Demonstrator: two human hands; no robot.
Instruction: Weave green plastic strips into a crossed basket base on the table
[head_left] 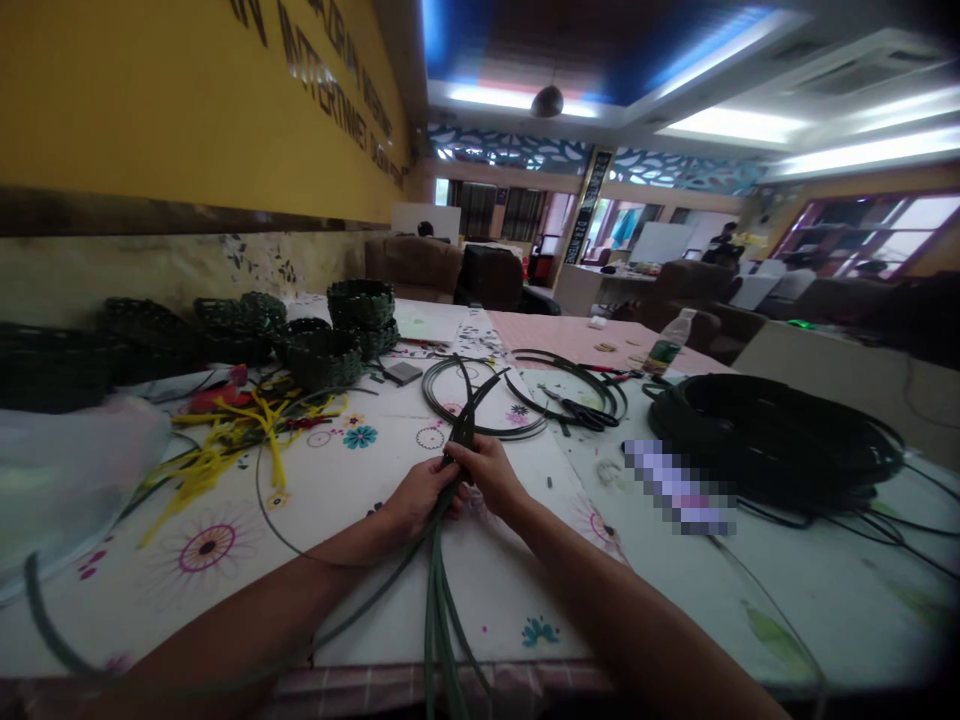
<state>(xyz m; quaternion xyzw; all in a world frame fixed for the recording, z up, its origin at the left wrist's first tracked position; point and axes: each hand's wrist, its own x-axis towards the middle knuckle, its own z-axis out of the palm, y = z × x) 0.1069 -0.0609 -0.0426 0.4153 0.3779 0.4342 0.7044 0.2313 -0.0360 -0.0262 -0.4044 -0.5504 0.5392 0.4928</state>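
Both hands meet over the near middle of the table, around a bundle of dark green weaving strips (439, 590). My left hand (420, 495) is closed round the bundle from the left. On the other side, my right hand (487, 470) pinches the strips just above it. Short strip ends cross and fan out beyond the fingers, while long tails hang toward me past the table's front edge. One long strip curves away to the left across my forearm. Just beyond the hands lies a loose coil of green strip (442, 405).
Several woven dark green baskets (319, 350) stand at the back left, near yellow strips (255, 430) and a plastic bag (75, 480). To the right are black-handled scissors (589, 412), a bottle (670, 345), a large dark coil (772, 440) and a blurred-out object (679, 487) with a cable.
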